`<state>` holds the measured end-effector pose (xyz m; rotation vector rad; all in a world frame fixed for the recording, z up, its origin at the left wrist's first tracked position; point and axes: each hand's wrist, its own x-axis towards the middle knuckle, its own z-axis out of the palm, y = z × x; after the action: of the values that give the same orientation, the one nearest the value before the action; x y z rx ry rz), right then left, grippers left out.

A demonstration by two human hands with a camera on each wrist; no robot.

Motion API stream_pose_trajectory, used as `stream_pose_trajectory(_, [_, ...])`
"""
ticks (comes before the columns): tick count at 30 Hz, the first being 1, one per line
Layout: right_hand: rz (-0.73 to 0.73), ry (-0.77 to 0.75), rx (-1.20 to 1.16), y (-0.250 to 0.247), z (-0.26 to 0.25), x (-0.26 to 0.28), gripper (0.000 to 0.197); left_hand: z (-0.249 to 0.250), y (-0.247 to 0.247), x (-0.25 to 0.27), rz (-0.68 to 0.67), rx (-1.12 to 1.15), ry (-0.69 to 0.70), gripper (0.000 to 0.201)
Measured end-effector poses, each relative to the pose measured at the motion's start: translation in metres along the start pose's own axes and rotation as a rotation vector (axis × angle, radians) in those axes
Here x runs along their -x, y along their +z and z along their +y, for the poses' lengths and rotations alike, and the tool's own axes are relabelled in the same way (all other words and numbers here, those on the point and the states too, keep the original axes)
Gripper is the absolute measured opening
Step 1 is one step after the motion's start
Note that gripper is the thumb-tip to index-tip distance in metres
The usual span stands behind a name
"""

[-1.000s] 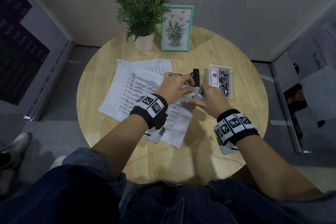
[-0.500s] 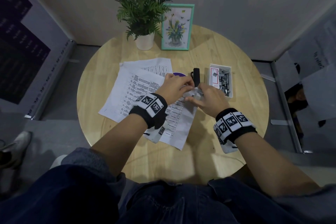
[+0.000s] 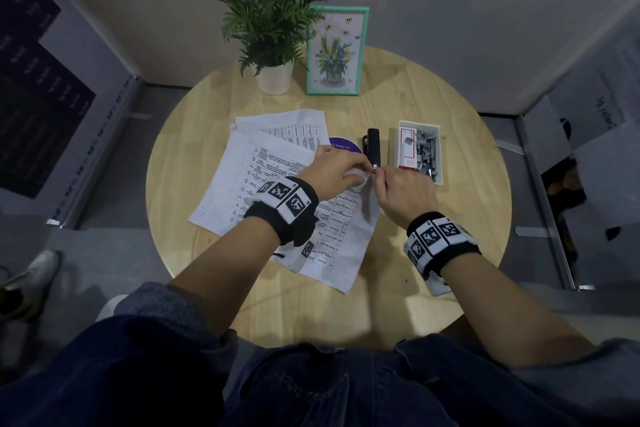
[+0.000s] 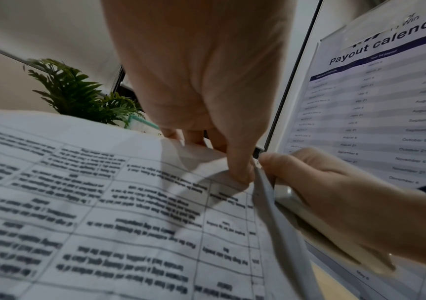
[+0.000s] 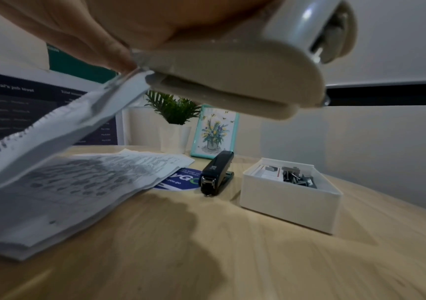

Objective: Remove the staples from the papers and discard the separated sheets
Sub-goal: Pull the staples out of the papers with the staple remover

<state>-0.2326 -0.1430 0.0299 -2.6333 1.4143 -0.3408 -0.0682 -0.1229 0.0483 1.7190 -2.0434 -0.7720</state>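
A stapled set of printed sheets (image 3: 341,230) lies on the round wooden table (image 3: 433,253), its far right corner raised. My left hand (image 3: 360,168) pinches that corner, thumb pressed on the top sheet (image 4: 104,203). My right hand (image 3: 379,174) grips a beige staple remover (image 5: 232,81), whose front end meets the lifted corner (image 5: 119,91) right beside the left fingertips. In the left wrist view the staple remover (image 4: 287,200) shows under the right hand's fingers (image 4: 335,182). The staple itself is hidden.
More printed sheets (image 3: 284,128) lie under and behind the held set. A black stapler (image 3: 373,146) and a white box of staples (image 3: 419,152) sit just beyond my hands. A potted plant (image 3: 273,42) and a framed picture (image 3: 334,52) stand at the back.
My right hand's fingers have shifted slightly away from me with the staple remover, up against the corner the left hand holds. The left hand and papers have barely moved.
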Motion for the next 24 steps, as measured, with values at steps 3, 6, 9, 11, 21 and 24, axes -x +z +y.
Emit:
stream_pose_trajectory(3, [-0.087,0.045,0.002,-0.003,0.0,-0.002,0.047,-0.002,-0.002,0.0,0.021,-0.019,-0.013,0.02])
stream_pose_trajectory(6, [-0.141,0.204,-0.187,-0.009,0.006,-0.004,0.051,-0.008,-0.009,0.002,0.093,0.009,-0.049,0.02])
stream_pose_trajectory(9, [-0.158,0.369,-0.319,-0.011,0.015,0.0,0.055,-0.015,-0.016,0.002,0.164,0.011,-0.088,0.021])
stream_pose_trajectory(11, [-0.145,0.423,-0.535,-0.012,0.018,0.0,0.039,-0.018,-0.018,0.002,0.189,0.017,-0.103,0.022])
stream_pose_trajectory(21, [-0.015,0.378,-1.014,-0.025,-0.02,-0.006,0.029,0.0,-0.019,-0.006,0.352,0.115,-0.082,0.021])
stream_pose_trajectory(24, [0.088,0.382,-0.977,-0.021,-0.02,-0.007,0.036,0.004,-0.013,-0.001,0.486,-0.148,-0.075,0.019])
